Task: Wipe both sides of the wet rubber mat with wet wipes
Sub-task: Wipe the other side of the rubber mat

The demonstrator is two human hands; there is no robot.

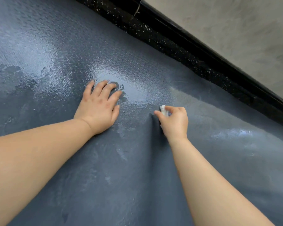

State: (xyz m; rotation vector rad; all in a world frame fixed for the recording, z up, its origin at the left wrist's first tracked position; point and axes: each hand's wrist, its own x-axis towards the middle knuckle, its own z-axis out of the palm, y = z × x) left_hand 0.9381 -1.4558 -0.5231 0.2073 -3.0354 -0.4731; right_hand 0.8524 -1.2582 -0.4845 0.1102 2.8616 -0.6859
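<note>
Right hand grip: the right hand (175, 123) has its fingers curled and pinched together on a small white wipe (164, 110). One end of the wad pokes out past the thumb and forefinger, and the rest is hidden in the hand.
Contact: this hand sits low on the mat (137, 185). Whether the wipe itself meets the surface is hidden by the fingers.
Why bunched: judging by the tight wad, the wipe is held small so pressure lands on one spot at a time.
Left of the grip: the left hand (99, 108) lies flat on the mat, palm down and fingers spread straight, holding nothing. It is near the gripping hand but not touching it.
Why flat: it likely pins the mat so it cannot slide or bunch under the rubbing.
Around both hands: the blue-grey mat fills the view. Shiny wet patches lie beyond the fingertips and off to the far left, with duller areas nearer the person.
Beyond the grip: a black speckled strip (178, 44) borders the mat's far edge, with a grey surface (235, 30) behind it.
Progress: this upper face looks only partly wiped, and the underside cannot be seen.
</note>
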